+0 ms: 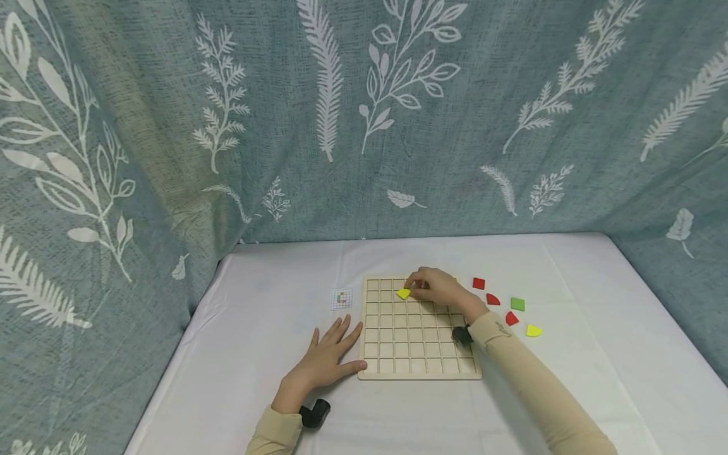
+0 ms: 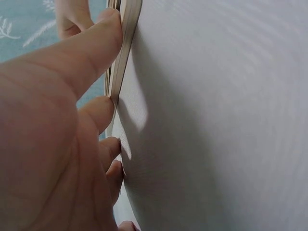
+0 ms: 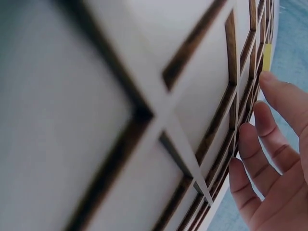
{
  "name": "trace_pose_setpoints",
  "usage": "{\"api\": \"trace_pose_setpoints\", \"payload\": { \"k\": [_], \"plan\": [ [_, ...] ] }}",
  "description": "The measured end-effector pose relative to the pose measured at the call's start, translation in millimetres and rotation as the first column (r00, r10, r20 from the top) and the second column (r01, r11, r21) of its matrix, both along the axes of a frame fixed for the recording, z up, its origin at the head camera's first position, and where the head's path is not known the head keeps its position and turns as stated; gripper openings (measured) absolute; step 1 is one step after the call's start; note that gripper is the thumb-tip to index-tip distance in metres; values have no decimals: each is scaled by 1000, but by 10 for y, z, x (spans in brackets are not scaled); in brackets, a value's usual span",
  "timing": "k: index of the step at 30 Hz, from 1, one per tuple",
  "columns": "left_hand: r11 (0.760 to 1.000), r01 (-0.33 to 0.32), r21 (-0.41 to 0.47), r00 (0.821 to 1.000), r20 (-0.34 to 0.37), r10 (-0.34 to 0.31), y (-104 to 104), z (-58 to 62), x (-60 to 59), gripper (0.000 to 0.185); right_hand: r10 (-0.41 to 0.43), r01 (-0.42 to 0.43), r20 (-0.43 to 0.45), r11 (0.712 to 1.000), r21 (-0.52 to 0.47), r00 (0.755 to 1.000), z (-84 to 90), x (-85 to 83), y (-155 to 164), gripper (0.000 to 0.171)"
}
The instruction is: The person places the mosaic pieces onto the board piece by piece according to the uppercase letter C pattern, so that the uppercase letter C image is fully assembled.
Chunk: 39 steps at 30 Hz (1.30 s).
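A yellow wedge-shaped tile [image 1: 403, 294] with a rounded side is at the top of the wooden grid board [image 1: 418, 376], left of its middle. My right hand [image 1: 436, 285] reaches over the board and pinches the tile at its right end with the fingertips. In the right wrist view the thumb [image 3: 284, 96] meets the yellow edge of the tile, while several other fingers curl beside the grid. My left hand [image 1: 325, 359] lies spread on the table at the board's left side. Its thumb [image 2: 98, 43] and a fingertip touch the board's edge in the left wrist view.
Right of the board lie a red square tile [image 1: 479, 284], two red rounded tiles [image 1: 493, 299], a green square tile [image 1: 517, 304] and another yellow wedge tile [image 1: 534, 330]. A small printed pattern card [image 1: 341, 299] lies left of the board. A leaf-patterned curtain [image 1: 352, 189] borders the white table [image 1: 227, 354].
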<state>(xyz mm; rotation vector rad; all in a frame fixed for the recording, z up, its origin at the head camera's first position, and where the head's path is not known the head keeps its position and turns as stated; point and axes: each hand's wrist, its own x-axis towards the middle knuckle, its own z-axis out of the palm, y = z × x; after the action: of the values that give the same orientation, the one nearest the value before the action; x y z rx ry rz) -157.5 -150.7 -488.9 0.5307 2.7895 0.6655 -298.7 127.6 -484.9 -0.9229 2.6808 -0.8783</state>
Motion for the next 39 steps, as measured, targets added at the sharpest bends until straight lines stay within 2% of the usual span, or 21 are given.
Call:
{"api": "trace_pose_setpoints", "payload": {
  "k": [8,13,20,25,39],
  "plan": [
    [1000,21,23,1000,-16,-20,-5,7,1,75,-35,35,13,999,3,999,-15,-9,2,13],
    [999,18,31,1000,-12,-18,-3,14,7,74,-48,48,27,999,1,998,8,24,14,18],
    [1000,12,21,1000,-10,-11,-8,18,2,74,-36,36,4,999,30,999,45,40,-37,23],
    [1000,-3,4,1000,8,3,4,17,-17,73,-35,35,8,999,42,999,54,30,-77,22],
    [1000,5,-11,1000,8,-5,15,4,-20,73,-6,5,24,999,46,1000,71,27,-121,20]
  ]
}}
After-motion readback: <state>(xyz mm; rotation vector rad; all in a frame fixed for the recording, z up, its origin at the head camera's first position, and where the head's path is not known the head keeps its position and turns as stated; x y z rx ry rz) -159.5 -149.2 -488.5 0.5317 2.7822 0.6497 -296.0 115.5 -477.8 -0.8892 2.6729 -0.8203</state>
